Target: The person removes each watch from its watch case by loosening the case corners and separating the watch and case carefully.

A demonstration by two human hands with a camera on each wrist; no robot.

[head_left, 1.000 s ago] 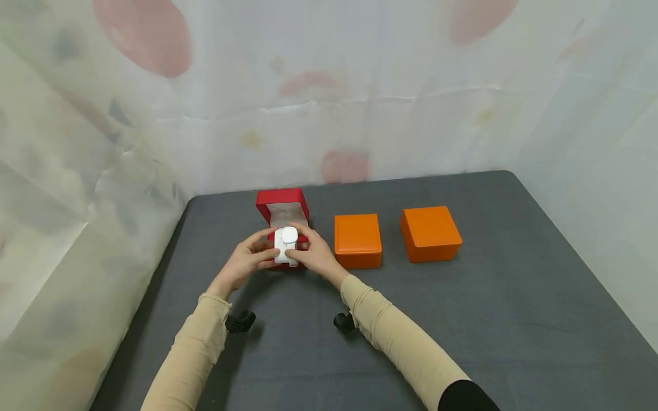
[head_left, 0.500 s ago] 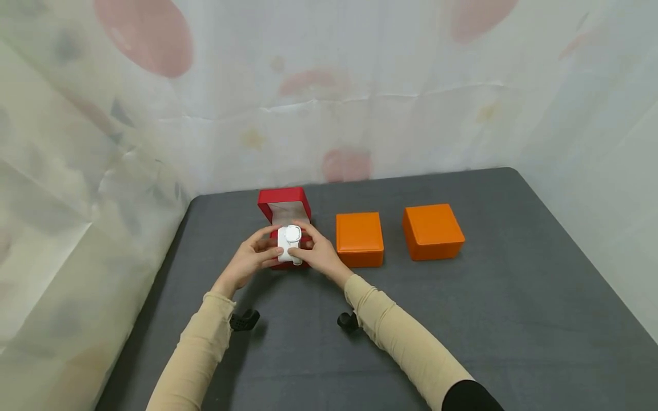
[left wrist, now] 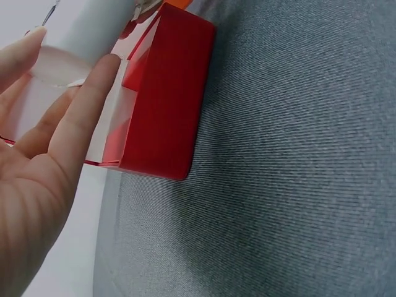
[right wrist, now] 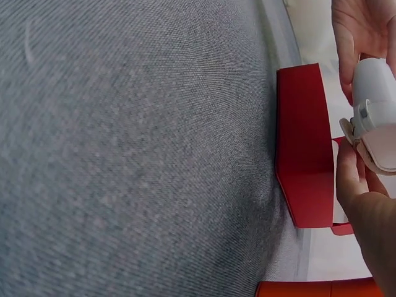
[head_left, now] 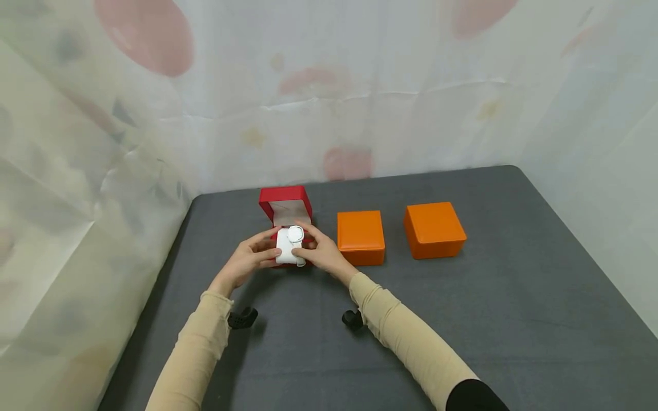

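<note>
From the head view we hold the white watch on its white cushion [head_left: 289, 246] between both hands, left hand [head_left: 249, 260] and right hand [head_left: 321, 255] grasping its sides just above the open red hinged box [head_left: 285, 206] at the left of the grey tabletop [head_left: 514, 319]; we judge the seating step in hand, the next move being a level lowering into the base. In the left wrist view our fingers [left wrist: 86, 108] curl on the cushion beside the red wall, and in the right wrist view thumb and fingers pinch it. Compared with a second ago it sits slightly lower and tilted.

From the head view, the left hand [head_left: 250, 260] and right hand [head_left: 321, 254] cover the base of the red box [head_left: 285, 206], so its interior stays hidden. The white watch [head_left: 290, 244] is too small there to read its face. The left wrist view crops it at the top edge; the right wrist view possibly shows its strap, cut off at the right.
</note>
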